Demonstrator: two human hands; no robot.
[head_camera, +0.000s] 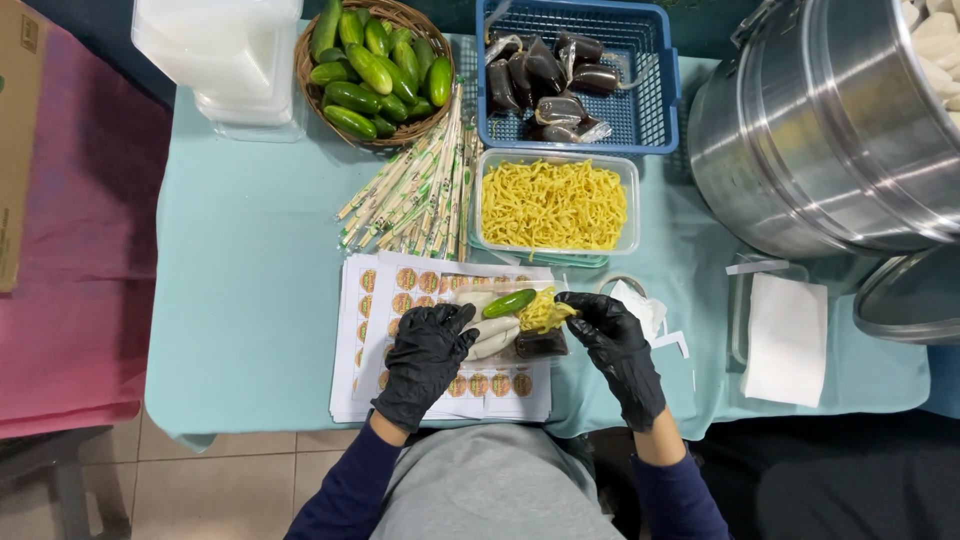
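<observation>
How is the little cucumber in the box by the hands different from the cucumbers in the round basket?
The cucumber in the clear box lies alone, beside yellow noodles, white pieces and a dark packet; the basket cucumbers are heaped many together. The boxed one sits between the left hand and right hand; the woven basket stands at the table's far edge, untouched. Both are green and whole.

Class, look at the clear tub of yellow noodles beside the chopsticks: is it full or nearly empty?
Full. The clear tub holds yellow noodles spread from wall to wall, hiding its bottom. No lid covers it.
</observation>
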